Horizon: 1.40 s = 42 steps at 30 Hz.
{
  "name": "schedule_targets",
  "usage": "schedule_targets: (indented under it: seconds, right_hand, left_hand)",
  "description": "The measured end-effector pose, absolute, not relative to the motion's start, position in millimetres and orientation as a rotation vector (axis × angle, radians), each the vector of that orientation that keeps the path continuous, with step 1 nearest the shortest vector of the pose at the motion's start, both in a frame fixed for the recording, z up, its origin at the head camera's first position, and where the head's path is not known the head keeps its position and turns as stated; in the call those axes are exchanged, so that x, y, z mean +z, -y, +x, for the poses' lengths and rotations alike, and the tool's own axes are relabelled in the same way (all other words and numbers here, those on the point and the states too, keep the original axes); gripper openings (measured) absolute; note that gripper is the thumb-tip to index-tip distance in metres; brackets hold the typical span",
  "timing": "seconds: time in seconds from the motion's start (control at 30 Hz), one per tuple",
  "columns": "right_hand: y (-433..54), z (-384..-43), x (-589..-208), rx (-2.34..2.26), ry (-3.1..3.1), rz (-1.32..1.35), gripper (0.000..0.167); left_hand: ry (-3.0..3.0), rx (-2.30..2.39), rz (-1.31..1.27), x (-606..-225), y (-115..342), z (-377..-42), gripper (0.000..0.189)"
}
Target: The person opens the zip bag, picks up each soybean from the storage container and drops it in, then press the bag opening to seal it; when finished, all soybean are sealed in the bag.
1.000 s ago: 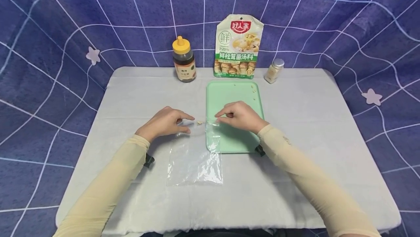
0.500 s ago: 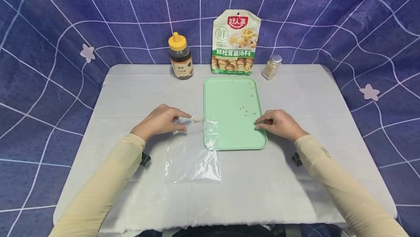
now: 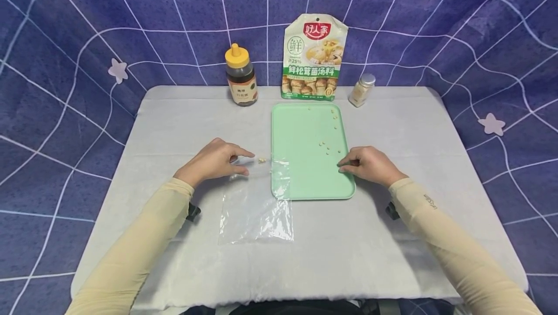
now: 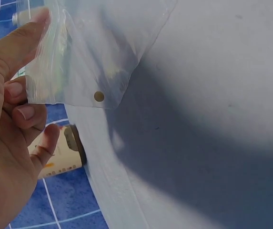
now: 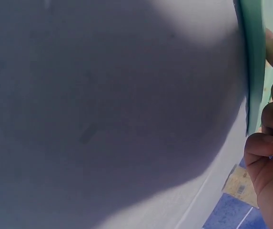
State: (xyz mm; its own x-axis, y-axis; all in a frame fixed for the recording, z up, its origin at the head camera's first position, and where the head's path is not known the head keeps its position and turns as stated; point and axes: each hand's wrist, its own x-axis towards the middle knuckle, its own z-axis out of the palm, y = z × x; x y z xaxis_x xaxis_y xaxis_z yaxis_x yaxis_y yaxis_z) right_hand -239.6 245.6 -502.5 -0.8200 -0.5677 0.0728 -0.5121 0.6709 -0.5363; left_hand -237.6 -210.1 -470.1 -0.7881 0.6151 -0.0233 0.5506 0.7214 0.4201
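Gap between bottle (image 3: 241,85) and tray (image 3: 301,131).

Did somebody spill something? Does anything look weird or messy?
Yes, a little messy: tiny pale bits lie scattered on the green tray, which looks a bit like a spill. Also, the left wrist view shows a round brown spot near the edge of the clear bag; I can't tell what it is.

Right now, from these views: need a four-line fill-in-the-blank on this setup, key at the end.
In the head view, the clear bag overlaps the ____ tray.
The squeeze bottle has a ____ cap.
In the head view, that bottle stands to the ____ of the upright packet.
The person's ____ grip is at the tray's right edge.

Missing words: green; yellow; left; right.
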Motion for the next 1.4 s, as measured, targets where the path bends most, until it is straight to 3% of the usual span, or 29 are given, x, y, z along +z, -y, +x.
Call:
schedule_targets:
  seconds: [0.43,0.73,1.0,1.2,1.4]
  right_hand:
    - [-226.9,-237.2,-491.8,-0.9,-2.788,-1.026,0.009]
    - [-131.4,-243.8,-452.5,-0.992,-2.706,-1.347,0.011]
    - [-62.9,-250.3,-456.6,-0.949,-2.628,-1.466,0.011]
    - [-53.9,-253.2,-465.9,-1.025,-2.591,-1.442,0.013]
    - [-77.2,-257.2,-465.9,-1.102,-2.59,-1.334,0.017]
  left_hand:
    - [-2.76,0.552,0.941,-471.8,211.6,-240.0,0.05]
    - [-2.78,0.544,0.931,-468.6,211.7,-239.0,0.048]
    - [-2.773,0.569,0.985,-469.0,205.6,-238.6,0.047]
    - [-2.765,0.55,0.961,-470.0,203.1,-240.3,0.046]
    - [-2.763,0.547,0.924,-470.4,206.7,-240.2,0.049]
